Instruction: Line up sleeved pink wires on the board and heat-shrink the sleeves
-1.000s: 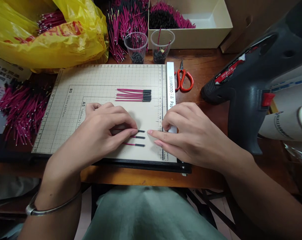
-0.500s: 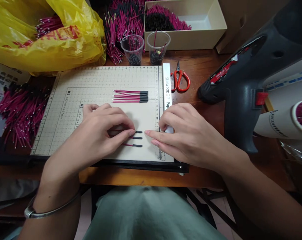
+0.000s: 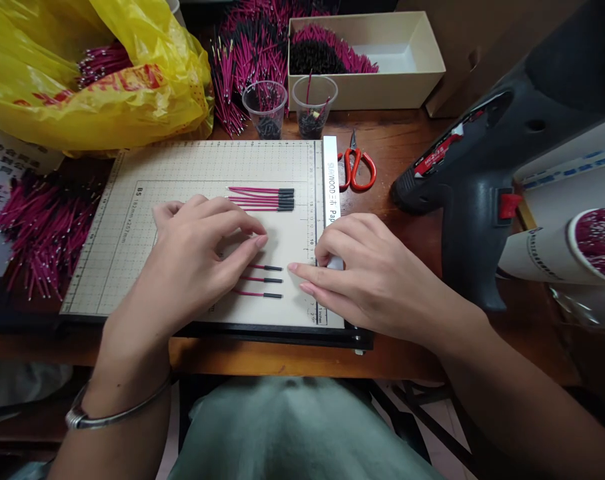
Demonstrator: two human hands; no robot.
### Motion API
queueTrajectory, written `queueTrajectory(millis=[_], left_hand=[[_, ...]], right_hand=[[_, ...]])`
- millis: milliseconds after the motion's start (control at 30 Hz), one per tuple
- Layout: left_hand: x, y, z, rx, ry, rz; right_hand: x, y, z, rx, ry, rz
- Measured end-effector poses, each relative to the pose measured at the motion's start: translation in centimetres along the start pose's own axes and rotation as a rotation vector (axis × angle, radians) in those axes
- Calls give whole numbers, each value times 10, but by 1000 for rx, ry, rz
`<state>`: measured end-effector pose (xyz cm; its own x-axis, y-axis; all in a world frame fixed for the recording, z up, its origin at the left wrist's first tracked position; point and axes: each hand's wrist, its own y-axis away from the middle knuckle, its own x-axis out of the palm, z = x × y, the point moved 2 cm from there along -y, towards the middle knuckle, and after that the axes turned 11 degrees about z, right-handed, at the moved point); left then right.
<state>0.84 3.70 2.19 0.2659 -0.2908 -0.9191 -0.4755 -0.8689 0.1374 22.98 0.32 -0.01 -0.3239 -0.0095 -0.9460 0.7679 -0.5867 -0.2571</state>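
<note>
Thin magenta wires with black sleeved ends (image 3: 262, 280), pinned flat.
Left hand (image 3: 197, 260) presses them, fingers unclenched; right hand (image 3: 377, 280) fingers (straight, together, gripping nothing) sit beside the tips; a nudge may roll them askew.

Person seen from above: left hand (image 3: 192, 260) and right hand (image 3: 377, 280) bare, forearms uncovered to the frame edge, one thin silver-coloured metal bangle (image 3: 113, 415) on the left wrist, muted grey-green garment (image 3: 292, 427) covering the lap.

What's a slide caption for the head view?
Left hand rests over three pink wires on the gridded board; right hand touches the white rail.
</note>
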Motion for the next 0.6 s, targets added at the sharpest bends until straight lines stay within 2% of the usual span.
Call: queueTrajectory(millis=[133,267,600], left_hand=[[-3,-9,-6,-73,-82,-65],[-3,-19,-11,-86,-133,-94],[0,-32,-17,-78,-137,-36]], right_hand=[[0,0,0,-5,-5,-9],[-1,1,0,-3,-9,-5],[-1,-1,0,-4,-6,-3]])
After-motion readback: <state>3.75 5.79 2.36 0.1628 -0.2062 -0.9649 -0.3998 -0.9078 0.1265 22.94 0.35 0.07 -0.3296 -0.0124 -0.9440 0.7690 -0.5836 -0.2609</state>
